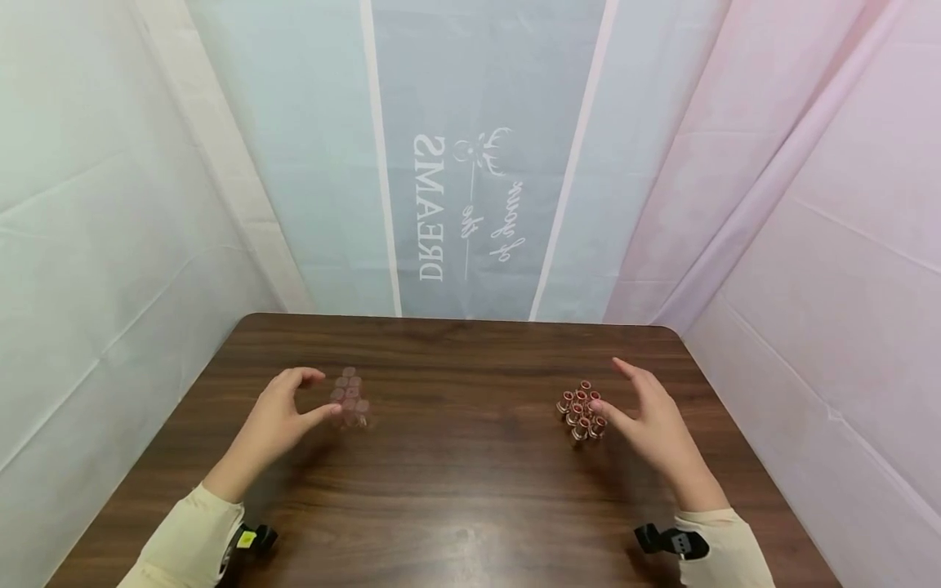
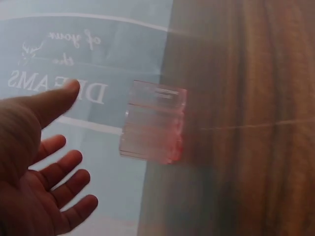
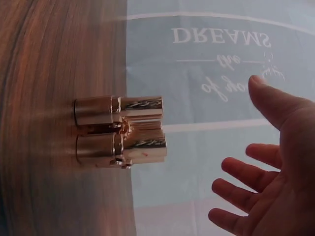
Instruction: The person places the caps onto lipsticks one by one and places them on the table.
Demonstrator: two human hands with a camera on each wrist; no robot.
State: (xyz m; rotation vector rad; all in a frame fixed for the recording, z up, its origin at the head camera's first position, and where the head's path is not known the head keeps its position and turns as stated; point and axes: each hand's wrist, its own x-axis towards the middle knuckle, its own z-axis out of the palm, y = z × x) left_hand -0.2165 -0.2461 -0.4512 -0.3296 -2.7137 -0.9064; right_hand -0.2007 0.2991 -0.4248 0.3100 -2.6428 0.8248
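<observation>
"Shiny copper-coloured cylindrical metallic tubes (image 1: 578, 412): how do your hands stand to them?"

"Your right hand (image 1: 650, 418) is well open beside them, gripping nothing; your left hand (image 1: 274, 415) is similarly wide and unladen beside the clear, pink-tinted plastic pieces (image 1: 351, 393). Both groups stand bunched on the dark brown wood-grain table (image 1: 470, 465)."

"Which step are you at?"

"Poised at the groups, I'd judge; a grip would call for you to curl each hand evenly round its bunch. Farther off hangs a pale blue-grey lettered fabric backdrop (image 1: 485, 65)."
</observation>
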